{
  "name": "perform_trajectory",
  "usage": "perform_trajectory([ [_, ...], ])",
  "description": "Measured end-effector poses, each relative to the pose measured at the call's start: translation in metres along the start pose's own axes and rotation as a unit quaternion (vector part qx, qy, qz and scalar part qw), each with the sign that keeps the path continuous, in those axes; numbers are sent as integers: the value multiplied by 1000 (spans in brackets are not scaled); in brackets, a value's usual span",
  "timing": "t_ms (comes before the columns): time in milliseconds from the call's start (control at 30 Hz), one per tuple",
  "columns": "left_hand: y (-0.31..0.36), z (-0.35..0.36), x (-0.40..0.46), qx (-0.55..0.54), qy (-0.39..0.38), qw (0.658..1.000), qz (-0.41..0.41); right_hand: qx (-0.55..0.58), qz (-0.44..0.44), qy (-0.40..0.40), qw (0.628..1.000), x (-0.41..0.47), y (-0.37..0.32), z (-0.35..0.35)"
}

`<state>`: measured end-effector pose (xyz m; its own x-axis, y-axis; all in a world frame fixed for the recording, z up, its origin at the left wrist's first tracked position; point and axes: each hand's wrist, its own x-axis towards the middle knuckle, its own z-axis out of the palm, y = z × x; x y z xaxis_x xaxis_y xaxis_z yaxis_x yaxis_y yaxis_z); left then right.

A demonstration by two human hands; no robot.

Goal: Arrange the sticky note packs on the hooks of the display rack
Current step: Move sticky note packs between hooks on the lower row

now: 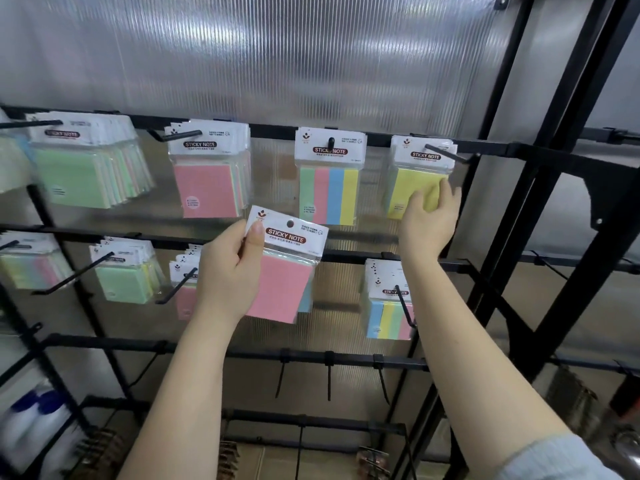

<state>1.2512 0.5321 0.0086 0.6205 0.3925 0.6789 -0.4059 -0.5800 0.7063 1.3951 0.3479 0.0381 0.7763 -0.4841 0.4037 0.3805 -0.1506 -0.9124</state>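
Most hooks on the display rack (346,135) already carry packs; the left hand (230,271) has its fingers (254,239) gripping a loose pink pack (287,271) below the top row, unhung, while the right hand (429,216) lies flat against the hung yellow pack (415,188)

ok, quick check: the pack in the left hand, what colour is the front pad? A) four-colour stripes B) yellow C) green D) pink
D: the left hand grips a loose pack by its header card, and the pad showing through the clear sleeve is pink, with a blue edge peeking out at its right side. The yellow pack is the one under the right hand.
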Motion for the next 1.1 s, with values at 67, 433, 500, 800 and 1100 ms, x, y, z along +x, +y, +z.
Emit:
perform_trajectory([
  [67,1,-9,-1,-11,12,1000,-13,8,0,-15,1000,-19,-2,-3],
  [433,-32,-82,25,-44,21,998,32,-33,34,-121,992,-140,16,13],
  [500,-37,-96,36,-44,28,997,50,-65,53,-147,986,-161,24,25],
  [800,-36,-133,75,-101,-8,991,88,-189,55,-159,967,-223,21,64],
  [1100,-29,-122,98,-190,2,980,59,-274,23,-206,939,-225,17,64],
])
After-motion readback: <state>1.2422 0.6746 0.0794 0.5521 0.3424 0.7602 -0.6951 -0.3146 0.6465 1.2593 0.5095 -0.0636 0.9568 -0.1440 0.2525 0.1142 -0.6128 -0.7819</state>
